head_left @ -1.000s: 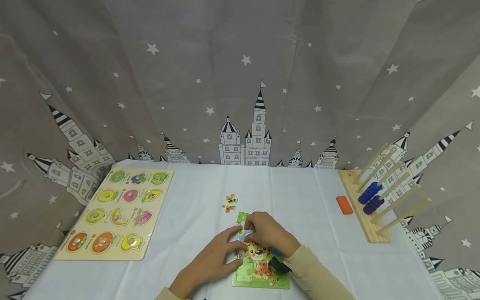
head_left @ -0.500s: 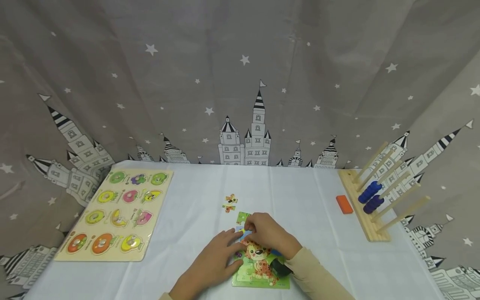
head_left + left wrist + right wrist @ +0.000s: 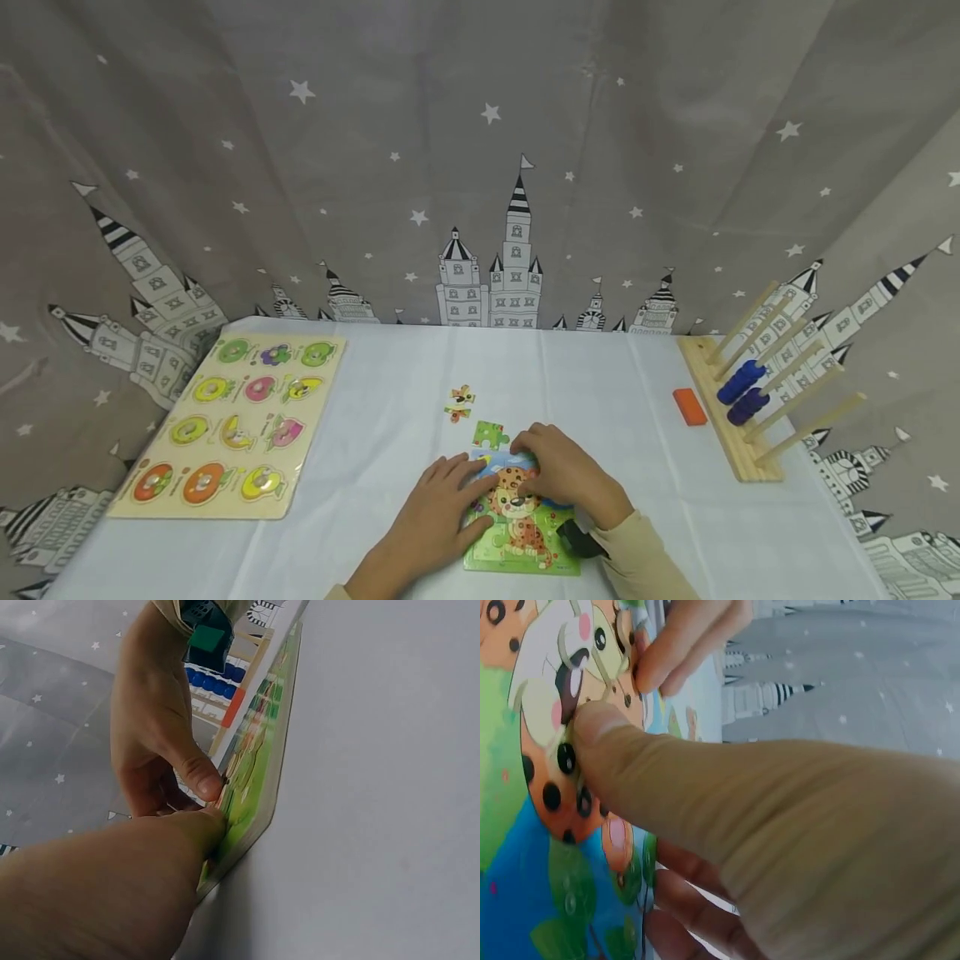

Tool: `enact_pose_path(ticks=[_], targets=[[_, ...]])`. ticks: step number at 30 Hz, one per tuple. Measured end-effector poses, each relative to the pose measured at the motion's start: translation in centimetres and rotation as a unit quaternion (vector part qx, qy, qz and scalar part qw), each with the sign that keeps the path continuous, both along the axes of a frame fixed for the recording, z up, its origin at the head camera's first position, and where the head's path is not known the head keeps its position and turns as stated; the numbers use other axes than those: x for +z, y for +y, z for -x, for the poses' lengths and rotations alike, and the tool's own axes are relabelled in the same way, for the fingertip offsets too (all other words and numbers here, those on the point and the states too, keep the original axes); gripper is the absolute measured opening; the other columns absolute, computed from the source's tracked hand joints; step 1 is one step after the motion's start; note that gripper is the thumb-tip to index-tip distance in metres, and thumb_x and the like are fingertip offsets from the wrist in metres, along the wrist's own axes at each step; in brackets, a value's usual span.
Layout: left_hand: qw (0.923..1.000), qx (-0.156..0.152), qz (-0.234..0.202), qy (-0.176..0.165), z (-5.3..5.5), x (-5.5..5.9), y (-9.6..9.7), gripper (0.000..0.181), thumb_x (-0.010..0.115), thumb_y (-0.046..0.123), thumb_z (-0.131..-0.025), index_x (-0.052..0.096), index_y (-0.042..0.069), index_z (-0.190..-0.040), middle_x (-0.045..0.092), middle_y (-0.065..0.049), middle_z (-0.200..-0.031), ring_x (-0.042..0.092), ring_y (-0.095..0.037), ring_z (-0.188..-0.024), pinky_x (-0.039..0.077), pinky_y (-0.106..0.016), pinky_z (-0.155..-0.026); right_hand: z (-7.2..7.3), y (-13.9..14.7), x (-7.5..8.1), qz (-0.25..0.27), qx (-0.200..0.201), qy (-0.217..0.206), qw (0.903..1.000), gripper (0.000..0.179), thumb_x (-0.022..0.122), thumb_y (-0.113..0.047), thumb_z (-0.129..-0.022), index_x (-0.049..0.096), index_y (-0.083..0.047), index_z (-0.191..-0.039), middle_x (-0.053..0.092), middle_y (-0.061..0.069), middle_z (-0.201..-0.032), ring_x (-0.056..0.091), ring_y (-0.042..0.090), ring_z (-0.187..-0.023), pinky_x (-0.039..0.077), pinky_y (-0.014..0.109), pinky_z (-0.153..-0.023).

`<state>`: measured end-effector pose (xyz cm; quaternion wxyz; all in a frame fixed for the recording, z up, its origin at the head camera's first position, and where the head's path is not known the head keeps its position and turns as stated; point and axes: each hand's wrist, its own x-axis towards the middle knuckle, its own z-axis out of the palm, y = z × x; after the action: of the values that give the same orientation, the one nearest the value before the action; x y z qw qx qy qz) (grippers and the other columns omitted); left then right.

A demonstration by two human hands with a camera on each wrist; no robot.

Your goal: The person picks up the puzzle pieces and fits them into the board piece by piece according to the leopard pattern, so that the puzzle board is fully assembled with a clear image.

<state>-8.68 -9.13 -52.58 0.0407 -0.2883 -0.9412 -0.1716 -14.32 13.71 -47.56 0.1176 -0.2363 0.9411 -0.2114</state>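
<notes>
A jigsaw puzzle point(image 3: 521, 542) with a spotted leopard cub on green and blue lies low in the middle of the head view. My left hand point(image 3: 433, 518) rests along its left side, fingertips over the upper left part and thumb at the edge. My right hand point(image 3: 567, 475) lies over the upper right part. In the right wrist view the right thumb point(image 3: 604, 739) presses on the cub's face, while its other fingers reach the board's far edge. Just above the board is a loose green puzzle piece point(image 3: 489, 434). Fingers hide parts of the picture.
Two small loose puzzle pieces point(image 3: 459, 403) lie beyond the board. At left is a wooden fruit peg puzzle point(image 3: 247, 400). A wooden rack point(image 3: 738, 442) with upright rods and blue beads stands at right, beside an orange block point(image 3: 689, 407). A grey curtain point(image 3: 360, 125) hangs behind.
My right hand has moved a little right from the puzzle's upper left part and spread its fingers. The green piece above the board now shows more fully. My left hand stays nearly in place.
</notes>
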Motion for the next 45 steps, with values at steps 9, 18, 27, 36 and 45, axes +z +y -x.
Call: enact_pose_path(ticks=[9,18,27,36,45], targets=[[0.9979,-0.042,0.049,-0.010,-0.6,0.0,-0.2,0.054,0.051,0.049,-0.104,0.050,0.024,-0.152,0.044,0.000,-0.162,0.040,-0.025,-0.151,0.039,-0.053,-0.119,-0.1,0.6,-0.6,0.023,-0.006,-0.022,0.9995,0.048,0.093,-0.028,-0.074,0.070,-0.013,-0.114,0.064,-0.001,-0.108,0.058,0.018,-0.099,0.054,0.043,-0.090],[0.9938,-0.061,0.092,0.012,-0.8,0.5,0.1,0.053,0.045,0.043,-0.108,0.044,0.021,-0.156,0.039,-0.001,-0.164,0.039,-0.020,-0.151,0.040,-0.050,-0.118,3.0,0.1,0.5,0.062,0.008,-0.053,0.9967,0.039,0.084,-0.023,-0.085,0.070,-0.006,-0.117,0.069,0.005,-0.105,0.064,0.019,-0.095,0.056,0.041,-0.086],[0.9915,-0.060,0.084,-0.079,-1.2,0.6,0.7,0.060,0.028,0.046,-0.111,0.023,0.019,-0.164,0.016,0.000,-0.173,0.018,-0.020,-0.160,0.024,-0.054,-0.127,5.5,-3.0,0.0,0.007,0.005,-0.004,1.0000,0.038,0.085,-0.029,-0.084,0.074,-0.008,-0.114,0.070,0.004,-0.106,0.066,0.022,-0.097,0.056,0.042,-0.090],[0.9942,-0.070,0.005,-0.081,-0.8,-0.2,-0.1,0.060,0.036,0.047,-0.110,0.036,0.012,-0.159,0.022,-0.003,-0.171,0.024,-0.023,-0.158,0.030,-0.049,-0.125,5.5,-4.4,-0.2,-0.023,-0.013,-0.018,0.9995,0.029,0.083,-0.026,-0.086,0.070,-0.007,-0.104,0.065,0.002,-0.096,0.058,0.014,-0.081,0.054,0.036,-0.078],[0.9917,-0.067,0.045,-0.100,-1.0,1.1,-1.0,0.069,0.041,0.057,-0.105,0.031,0.018,-0.162,0.020,-0.005,-0.172,0.024,-0.029,-0.158,0.031,-0.054,-0.123,6.0,-3.8,-0.5,0.055,-0.030,-0.045,0.9970,0.020,0.077,-0.019,-0.090,0.063,-0.011,-0.102,0.061,0.002,-0.091,0.052,0.014,-0.077,0.048,0.032,-0.071]])
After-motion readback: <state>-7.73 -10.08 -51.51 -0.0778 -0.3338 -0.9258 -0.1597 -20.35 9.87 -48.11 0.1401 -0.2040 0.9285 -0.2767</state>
